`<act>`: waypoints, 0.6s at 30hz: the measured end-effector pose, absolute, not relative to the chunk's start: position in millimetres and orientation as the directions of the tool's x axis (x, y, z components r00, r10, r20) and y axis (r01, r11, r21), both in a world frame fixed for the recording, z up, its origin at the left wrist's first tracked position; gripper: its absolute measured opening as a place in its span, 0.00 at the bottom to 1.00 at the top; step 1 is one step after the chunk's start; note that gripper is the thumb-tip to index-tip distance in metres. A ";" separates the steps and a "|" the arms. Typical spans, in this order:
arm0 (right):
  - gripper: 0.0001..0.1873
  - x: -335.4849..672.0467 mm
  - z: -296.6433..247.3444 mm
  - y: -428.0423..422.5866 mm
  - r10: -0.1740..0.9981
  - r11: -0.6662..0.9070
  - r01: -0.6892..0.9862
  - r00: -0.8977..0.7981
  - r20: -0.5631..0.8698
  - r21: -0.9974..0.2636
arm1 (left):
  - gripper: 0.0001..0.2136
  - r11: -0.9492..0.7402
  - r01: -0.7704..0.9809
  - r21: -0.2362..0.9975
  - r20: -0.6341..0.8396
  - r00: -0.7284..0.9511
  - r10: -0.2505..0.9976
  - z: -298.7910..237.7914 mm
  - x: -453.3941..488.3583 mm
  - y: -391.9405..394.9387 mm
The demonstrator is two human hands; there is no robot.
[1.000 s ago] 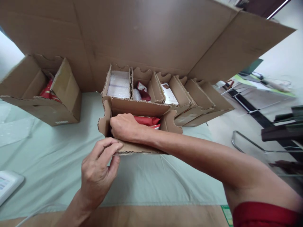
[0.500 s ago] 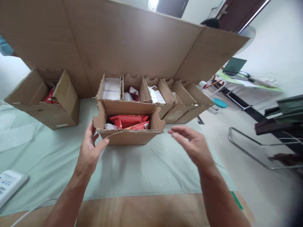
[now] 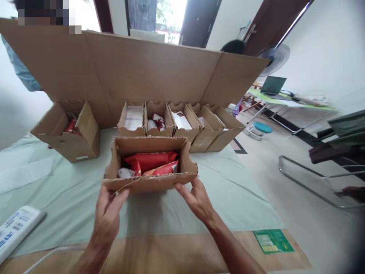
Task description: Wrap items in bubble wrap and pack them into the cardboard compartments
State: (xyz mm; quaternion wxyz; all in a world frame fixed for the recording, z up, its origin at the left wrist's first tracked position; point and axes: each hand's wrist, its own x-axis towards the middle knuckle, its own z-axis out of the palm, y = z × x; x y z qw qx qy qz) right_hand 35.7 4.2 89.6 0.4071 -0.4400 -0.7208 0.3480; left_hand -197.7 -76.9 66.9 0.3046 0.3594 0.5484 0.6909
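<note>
A small open cardboard box (image 3: 148, 182) with red packets (image 3: 149, 161) inside is held just above the pale green table cover. My left hand (image 3: 110, 207) grips its near left corner from below. At the near right corner, my right hand (image 3: 196, 199) has its fingers under the box's bottom edge. Both hands are closed on the box.
A row of several similar open boxes (image 3: 176, 125) stands behind, against a big upright cardboard sheet (image 3: 137, 72). Another open box (image 3: 70, 131) sits at the left. A white device (image 3: 17, 228) lies at the near left. Chairs, a fan and a laptop desk are off to the right.
Both hands came onto the front box and pulled it toward me, away from the row. A second ago the right hand was inside that box; half a second ago both hands were free.
</note>
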 end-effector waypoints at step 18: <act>0.23 16.1 137.1 -5.8 0.898 0.417 0.316 -0.287 0.333 -0.852 | 0.23 -0.246 0.072 0.967 0.233 -0.640 0.732 102.7 -205.5 -101.0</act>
